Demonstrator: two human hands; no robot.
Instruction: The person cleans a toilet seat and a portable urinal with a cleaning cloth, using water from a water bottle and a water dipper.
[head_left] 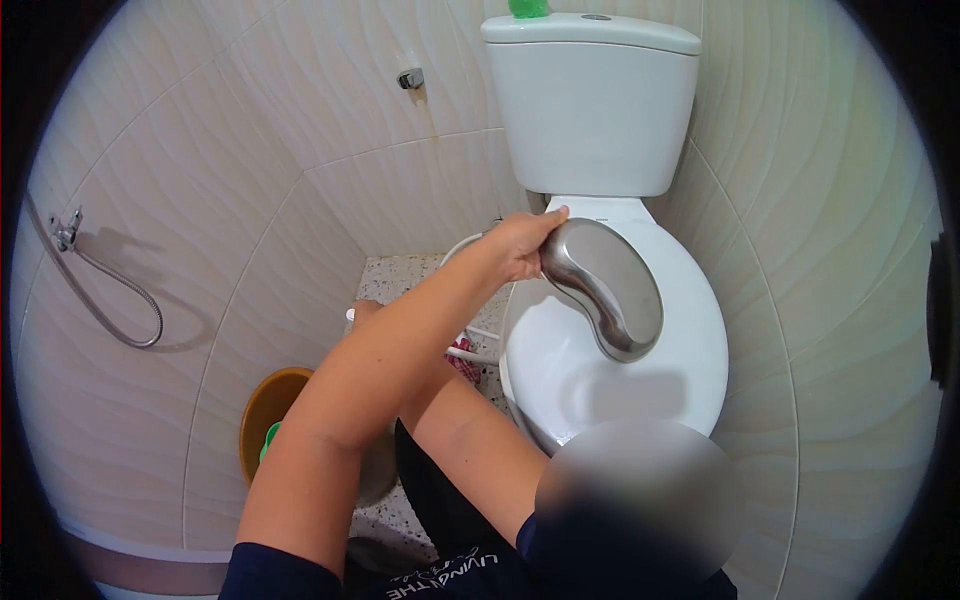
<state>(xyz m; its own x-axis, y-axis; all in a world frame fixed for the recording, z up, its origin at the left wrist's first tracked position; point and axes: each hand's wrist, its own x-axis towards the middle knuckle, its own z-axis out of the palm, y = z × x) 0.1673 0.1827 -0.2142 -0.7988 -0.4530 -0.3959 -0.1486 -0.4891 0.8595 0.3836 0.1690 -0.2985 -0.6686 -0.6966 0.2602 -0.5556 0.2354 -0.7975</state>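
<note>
My left hand (525, 243) grips one end of a shiny kidney-shaped metal dish (620, 285), its thumb on the rim. The dish is tilted above the closed white toilet lid (550, 350). Crossing beneath my left forearm, my right arm reaches to the left. Only a small part of my right hand (367, 309) shows past the forearm, closed around a white object (350, 314) whose tip alone is visible.
A toilet tank (600, 110) carries a green item (528, 8). An orange-brown basin (255, 425) with something green (270, 438) inside stands lower left. A metal hose (115, 275) hangs on the left wall. White hoses (475, 354) and a red-patterned cloth (464, 368) lie beside the toilet.
</note>
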